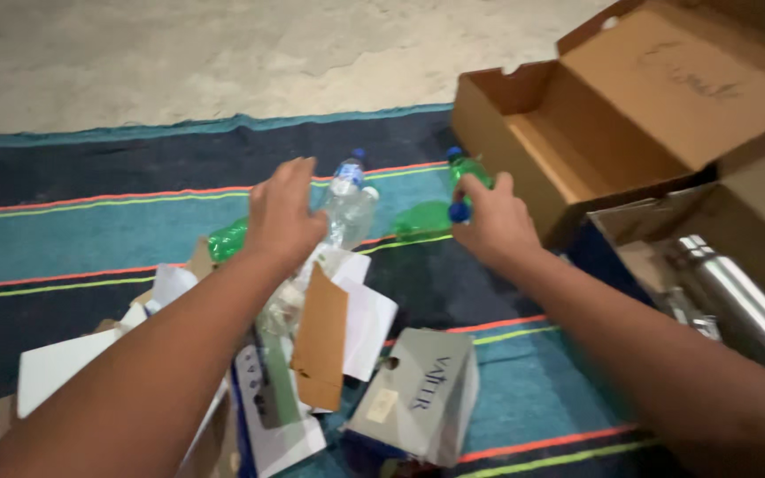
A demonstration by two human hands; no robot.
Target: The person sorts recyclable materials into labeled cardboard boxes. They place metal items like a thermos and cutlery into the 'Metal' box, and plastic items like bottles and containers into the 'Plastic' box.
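My right hand (493,221) is closed around a small green plastic bottle (466,172) with a blue cap, held just left of an open brown cardboard box (577,133). My left hand (283,217) hovers with fingers apart over a clear plastic bottle (350,205) with a blue cap, close to it; contact is unclear. A second green bottle (421,219) lies on the rug between my hands. Another green bottle (226,241) peeks out left of my left wrist.
A heap of white papers (360,323), brown cardboard scraps (320,341) and a grey carton (418,394) lies on a striped blue rug (90,230). A metal flask (745,305) sits in another box at right. Bare concrete floor (223,53) lies beyond.
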